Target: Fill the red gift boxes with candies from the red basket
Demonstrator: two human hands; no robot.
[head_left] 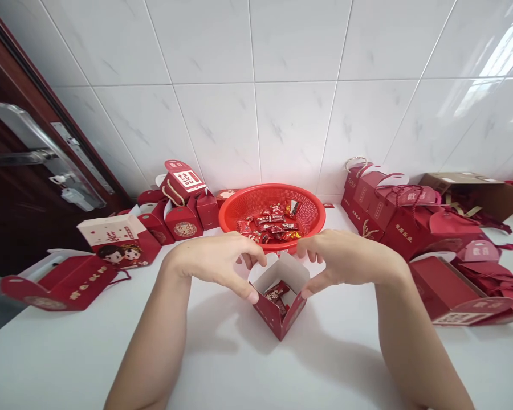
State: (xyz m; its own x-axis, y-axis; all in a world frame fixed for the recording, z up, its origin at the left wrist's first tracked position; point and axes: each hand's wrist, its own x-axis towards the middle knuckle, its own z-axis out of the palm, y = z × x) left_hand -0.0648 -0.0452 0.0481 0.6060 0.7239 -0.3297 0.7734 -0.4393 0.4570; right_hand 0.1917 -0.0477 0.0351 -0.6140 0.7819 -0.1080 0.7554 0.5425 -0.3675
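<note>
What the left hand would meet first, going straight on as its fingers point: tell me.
Most likely the left hand would meet the open red box first; its thumb seems to touch it, though depth is unclear.

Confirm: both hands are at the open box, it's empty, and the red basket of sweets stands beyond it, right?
Not empty: the head view shows red-wrapped sweets inside the open box. The left hand and right hand are at it, and the red basket stands beyond.
</note>
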